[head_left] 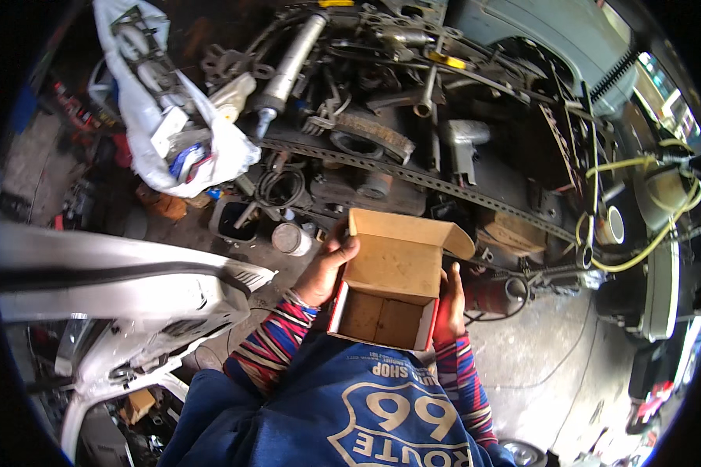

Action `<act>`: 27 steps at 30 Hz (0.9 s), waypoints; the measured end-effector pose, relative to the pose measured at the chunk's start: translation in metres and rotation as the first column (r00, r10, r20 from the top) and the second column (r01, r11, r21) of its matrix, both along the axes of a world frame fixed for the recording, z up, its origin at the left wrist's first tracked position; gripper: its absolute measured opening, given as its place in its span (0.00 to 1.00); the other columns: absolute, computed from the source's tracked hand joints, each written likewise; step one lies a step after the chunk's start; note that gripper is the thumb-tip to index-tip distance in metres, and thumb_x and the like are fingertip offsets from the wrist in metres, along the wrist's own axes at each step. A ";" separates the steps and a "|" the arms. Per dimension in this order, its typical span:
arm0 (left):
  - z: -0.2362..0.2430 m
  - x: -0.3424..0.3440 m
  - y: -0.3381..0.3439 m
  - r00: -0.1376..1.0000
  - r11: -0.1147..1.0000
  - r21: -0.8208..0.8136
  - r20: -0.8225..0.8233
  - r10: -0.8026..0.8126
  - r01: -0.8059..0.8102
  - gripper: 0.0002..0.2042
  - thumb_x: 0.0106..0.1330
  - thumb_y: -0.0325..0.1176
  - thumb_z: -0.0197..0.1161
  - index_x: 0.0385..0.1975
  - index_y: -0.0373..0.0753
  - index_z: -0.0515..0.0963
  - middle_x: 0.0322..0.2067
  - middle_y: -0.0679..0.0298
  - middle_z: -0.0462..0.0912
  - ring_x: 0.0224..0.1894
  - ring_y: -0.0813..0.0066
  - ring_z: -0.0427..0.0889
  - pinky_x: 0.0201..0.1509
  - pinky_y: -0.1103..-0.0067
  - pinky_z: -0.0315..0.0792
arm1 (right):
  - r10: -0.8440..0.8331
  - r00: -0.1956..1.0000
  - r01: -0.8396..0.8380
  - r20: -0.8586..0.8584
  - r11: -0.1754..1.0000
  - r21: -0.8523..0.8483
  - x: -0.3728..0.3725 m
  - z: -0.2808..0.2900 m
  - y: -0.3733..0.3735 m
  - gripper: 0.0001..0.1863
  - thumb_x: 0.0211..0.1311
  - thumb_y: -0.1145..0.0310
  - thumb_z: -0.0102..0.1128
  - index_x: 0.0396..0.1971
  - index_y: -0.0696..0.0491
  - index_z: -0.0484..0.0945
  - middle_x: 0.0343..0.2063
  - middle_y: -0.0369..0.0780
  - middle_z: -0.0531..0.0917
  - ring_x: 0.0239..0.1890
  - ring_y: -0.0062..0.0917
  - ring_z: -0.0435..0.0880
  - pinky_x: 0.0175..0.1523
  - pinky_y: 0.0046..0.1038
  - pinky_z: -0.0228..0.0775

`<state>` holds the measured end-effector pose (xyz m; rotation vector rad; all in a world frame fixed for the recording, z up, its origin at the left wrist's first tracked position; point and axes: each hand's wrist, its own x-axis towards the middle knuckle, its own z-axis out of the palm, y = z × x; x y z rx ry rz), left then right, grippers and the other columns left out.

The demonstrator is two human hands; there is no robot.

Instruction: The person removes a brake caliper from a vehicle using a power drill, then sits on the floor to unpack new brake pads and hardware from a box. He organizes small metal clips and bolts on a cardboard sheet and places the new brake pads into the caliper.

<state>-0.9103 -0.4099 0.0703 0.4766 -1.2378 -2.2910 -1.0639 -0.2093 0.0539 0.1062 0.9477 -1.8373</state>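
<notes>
An open cardboard box [393,268] with red outer sides is held in front of my blue apron. Its lid stands raised on the far side, and the brown bottom inside is bare. My left hand [323,268] grips the box's left side, thumb lying near the raised lid. Along the right side, my right hand [449,307] holds the box with its thumb pointing up; its other fingers are hidden behind the wall. A white round container [290,239] stands on the floor just beyond my left hand.
A metal rack [413,179] crowded with tools, rods and a grey heat-gun-shaped tool [466,148] lies ahead. A white plastic bag [191,148] of parts hangs at the far left. To my left is a white vehicle door [132,303]. Yellow hose [639,261] loops at right.
</notes>
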 end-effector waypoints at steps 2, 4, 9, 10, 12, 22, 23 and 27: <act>-0.006 0.006 -0.011 0.996 0.995 0.040 0.019 -0.091 0.090 0.37 0.70 0.42 0.69 0.75 0.43 0.59 0.69 0.62 0.70 0.71 0.69 0.65 0.74 0.72 0.58 | -0.036 0.997 0.032 -0.073 0.998 -0.049 0.005 -0.004 0.001 0.38 0.78 0.38 0.46 0.68 0.58 0.70 0.64 0.45 0.77 0.66 0.33 0.76 0.71 0.37 0.66; -0.010 0.012 -0.024 0.989 0.989 0.042 0.029 -0.146 0.144 0.38 0.68 0.38 0.72 0.75 0.43 0.58 0.66 0.63 0.71 0.69 0.70 0.67 0.73 0.72 0.60 | -0.027 0.968 0.005 -0.249 0.996 -0.088 0.016 -0.008 -0.001 0.40 0.79 0.39 0.44 0.72 0.60 0.63 0.68 0.44 0.73 0.71 0.33 0.70 0.75 0.36 0.59; -0.006 0.027 -0.051 0.980 0.979 0.044 0.019 -0.200 0.199 0.36 0.62 0.25 0.75 0.68 0.46 0.62 0.59 0.68 0.72 0.65 0.75 0.70 0.70 0.73 0.63 | 0.228 0.845 -0.112 -0.483 0.960 0.258 0.040 -0.017 -0.011 0.35 0.77 0.49 0.53 0.70 0.63 0.65 0.57 0.38 0.80 0.59 0.21 0.76 0.66 0.27 0.64; -0.004 0.028 -0.054 0.979 0.979 0.018 0.028 -0.203 0.202 0.37 0.61 0.22 0.74 0.69 0.46 0.61 0.59 0.69 0.71 0.65 0.75 0.70 0.70 0.74 0.63 | 0.152 0.848 -0.101 -0.508 0.987 0.126 0.040 -0.018 -0.016 0.32 0.77 0.53 0.52 0.69 0.63 0.67 0.53 0.36 0.82 0.54 0.19 0.76 0.62 0.26 0.66; 0.005 0.034 -0.060 0.965 0.964 -0.049 0.052 -0.258 0.261 0.38 0.61 0.20 0.72 0.69 0.46 0.60 0.60 0.69 0.71 0.64 0.76 0.70 0.70 0.75 0.63 | 0.090 0.876 -0.067 -0.474 0.996 0.066 0.037 -0.017 -0.023 0.27 0.77 0.59 0.47 0.66 0.62 0.70 0.53 0.37 0.83 0.51 0.20 0.80 0.59 0.27 0.70; 0.011 0.053 -0.052 0.953 0.918 -0.284 0.206 -0.222 0.276 0.32 0.65 0.45 0.72 0.61 0.39 0.63 0.53 0.65 0.64 0.57 0.75 0.65 0.64 0.77 0.61 | -0.037 0.995 0.021 -0.098 0.987 -0.158 0.048 -0.020 -0.029 0.33 0.81 0.47 0.38 0.73 0.56 0.63 0.70 0.43 0.72 0.72 0.34 0.69 0.76 0.40 0.59; 0.007 0.054 -0.051 0.965 0.922 -0.316 0.202 -0.165 0.224 0.31 0.66 0.46 0.70 0.61 0.39 0.63 0.52 0.65 0.65 0.57 0.75 0.66 0.64 0.78 0.62 | -0.091 0.993 0.086 -0.078 0.994 -0.074 0.044 -0.019 -0.031 0.34 0.81 0.47 0.38 0.74 0.56 0.62 0.71 0.43 0.71 0.73 0.34 0.67 0.77 0.41 0.56; -0.003 0.051 -0.052 0.983 0.947 -0.297 0.171 -0.071 0.121 0.27 0.73 0.50 0.60 0.63 0.38 0.67 0.49 0.66 0.72 0.50 0.78 0.70 0.58 0.80 0.65 | -0.214 0.906 0.177 -0.366 0.975 -0.130 0.030 -0.006 -0.030 0.29 0.81 0.54 0.46 0.72 0.55 0.65 0.70 0.43 0.73 0.69 0.33 0.73 0.71 0.41 0.65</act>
